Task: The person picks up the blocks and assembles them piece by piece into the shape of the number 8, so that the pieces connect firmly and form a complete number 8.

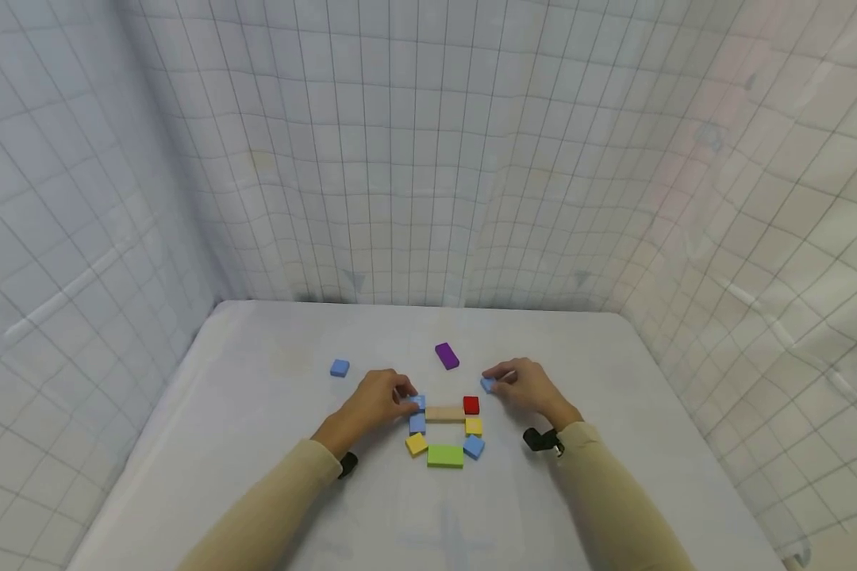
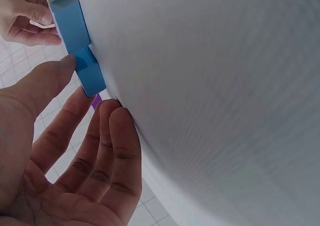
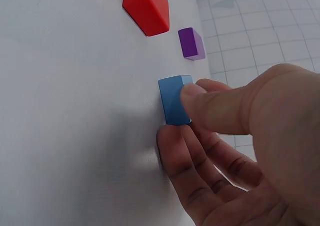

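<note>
My left hand (image 1: pixel 378 399) pinches a blue block (image 2: pixel 91 76) between thumb and index finger. That block sits at the far end of another blue block (image 1: pixel 417 424), on the left side of a ring of blocks. Off to the right, my right hand (image 1: pixel 531 388) holds a separate blue block (image 3: pixel 174 100) with thumb and fingers, down at the table surface. Around the ring run a yellow block (image 1: pixel 416 445), a green block (image 1: pixel 446 457), a tilted blue block (image 1: pixel 474 446), a yellow block (image 1: pixel 474 427), a red block (image 1: pixel 471 405) and a bare wooden block (image 1: pixel 445 414).
Beyond the ring lies a purple block (image 1: pixel 447 356). Another loose blue block (image 1: pixel 339 368) is farther left on the white table (image 1: pixel 257 444). Gridded white curtains (image 1: pixel 414 159) enclose the table's back and sides.
</note>
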A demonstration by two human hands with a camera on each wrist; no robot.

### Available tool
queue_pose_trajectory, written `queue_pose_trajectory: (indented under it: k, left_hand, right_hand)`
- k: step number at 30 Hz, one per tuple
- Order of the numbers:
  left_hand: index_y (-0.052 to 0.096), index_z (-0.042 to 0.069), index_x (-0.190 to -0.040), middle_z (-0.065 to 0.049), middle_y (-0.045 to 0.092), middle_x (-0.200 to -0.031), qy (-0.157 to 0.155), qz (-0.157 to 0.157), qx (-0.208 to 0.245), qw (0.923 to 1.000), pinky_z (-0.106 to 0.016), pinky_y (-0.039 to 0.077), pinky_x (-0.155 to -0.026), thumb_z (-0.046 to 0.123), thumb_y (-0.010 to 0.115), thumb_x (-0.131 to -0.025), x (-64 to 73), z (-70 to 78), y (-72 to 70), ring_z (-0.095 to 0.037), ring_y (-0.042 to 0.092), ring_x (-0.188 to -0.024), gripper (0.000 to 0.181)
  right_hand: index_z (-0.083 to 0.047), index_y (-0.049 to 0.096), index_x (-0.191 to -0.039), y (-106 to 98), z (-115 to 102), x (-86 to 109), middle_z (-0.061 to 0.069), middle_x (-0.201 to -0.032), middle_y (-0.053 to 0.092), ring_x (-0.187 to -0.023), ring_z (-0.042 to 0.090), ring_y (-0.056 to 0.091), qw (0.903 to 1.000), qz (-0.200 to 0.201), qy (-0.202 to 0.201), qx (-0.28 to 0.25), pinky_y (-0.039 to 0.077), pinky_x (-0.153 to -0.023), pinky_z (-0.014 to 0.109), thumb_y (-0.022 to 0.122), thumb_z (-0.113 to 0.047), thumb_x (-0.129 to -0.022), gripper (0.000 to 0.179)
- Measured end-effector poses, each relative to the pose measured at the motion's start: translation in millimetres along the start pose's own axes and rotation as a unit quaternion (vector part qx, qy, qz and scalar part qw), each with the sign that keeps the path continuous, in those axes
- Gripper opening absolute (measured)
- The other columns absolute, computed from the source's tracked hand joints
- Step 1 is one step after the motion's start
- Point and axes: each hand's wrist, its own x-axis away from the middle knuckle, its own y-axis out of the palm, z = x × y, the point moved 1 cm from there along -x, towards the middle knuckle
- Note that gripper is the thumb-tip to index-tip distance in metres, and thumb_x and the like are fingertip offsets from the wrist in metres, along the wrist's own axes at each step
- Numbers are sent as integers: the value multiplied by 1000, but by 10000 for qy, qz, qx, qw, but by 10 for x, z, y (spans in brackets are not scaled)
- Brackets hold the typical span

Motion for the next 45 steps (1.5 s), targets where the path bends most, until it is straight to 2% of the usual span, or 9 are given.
queue_pose_trajectory:
  k: [5, 16, 22, 31, 38, 45]
  left_hand:
    - [88, 12, -113, 0, 76, -102, -37, 13, 16, 10000, -30, 62, -83, 22, 97, -98, 31, -12, 24, -12, 65, -90, 21]
    - [88, 12, -113, -1, 76, -104, 92, 54, 67, 9999, -34, 64, -87, 23, 96, -100, 22, -23, 36, -14, 66, -94, 19]
    - [87, 12, -112, -1, 76, -103, 135, 77, 53, 9999, -33, 63, -84, 23, 96, -99, 42, -17, 50, -13, 65, -92, 18]
    - [87, 13, -114, -1, 77, -104, 120, 109, 17, 9999, -31, 62, -84, 24, 96, -100, 21, -30, 45, -13, 66, -93, 20]
    - [87, 12, -115, -1, 77, -105, 113, 66, 2, 9999, -33, 64, -86, 24, 96, -99, 17, -49, 61, -13, 66, -94, 21]
    - [87, 13, -115, -1, 76, -106, 85, 63, 14, 9999, -33, 63, -85, 23, 95, -100, 35, -4, 25, -14, 65, -94, 20]
  right_hand:
    - [-22, 90, -129, 82, -4, -24, 5, -130, 84, -116, 26, 78, 10000, 43, -6, -54, 69, -102, 45, 83, -18, -110, 21]
    - [-21, 90, -123, 142, -96, -65, 4, -126, 85, -112, 23, 79, 9996, 195, -125, -147, 70, -103, 45, 85, -18, -108, 16]
    - [-21, 90, -121, 166, -130, -49, 2, -125, 85, -109, 21, 78, 9997, 181, -84, -166, 69, -98, 42, 86, -18, -108, 14]
    - [-20, 91, -121, 205, -201, -44, 3, -123, 86, -108, 21, 77, 9991, 189, -280, -249, 69, -101, 45, 85, -16, -108, 15]
    - [-20, 90, -121, 240, -210, -35, 2, -122, 85, -108, 21, 76, 9991, 154, -264, -278, 69, -102, 44, 86, -17, -107, 15]
    - [-21, 90, -121, 218, -229, -33, 2, -123, 86, -109, 21, 78, 9989, 157, -339, -297, 69, -102, 46, 86, -17, -108, 15]
